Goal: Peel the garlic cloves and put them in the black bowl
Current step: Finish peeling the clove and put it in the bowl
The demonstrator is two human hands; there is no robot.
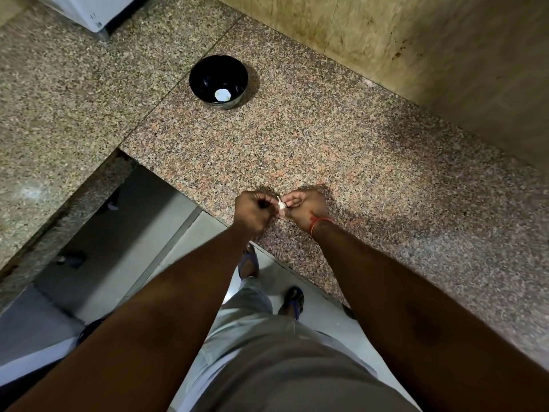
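A small white garlic clove (281,204) with a thin papery tip is held between both hands over the near edge of the speckled granite counter (341,138). My left hand (251,210) pinches it from the left with curled fingers. My right hand (306,207), with a red thread at the wrist, pinches it from the right. Farther back on the counter stands the black bowl (208,75), upright, with one pale peeled clove (222,95) lying at its bottom.
A tan stone wall (416,55) rises behind and to the right of the counter. A second granite surface (59,99) extends left, with a white appliance corner (95,13) at the back. Below the counter edge are grey floor tiles (205,233) and my sandalled feet.
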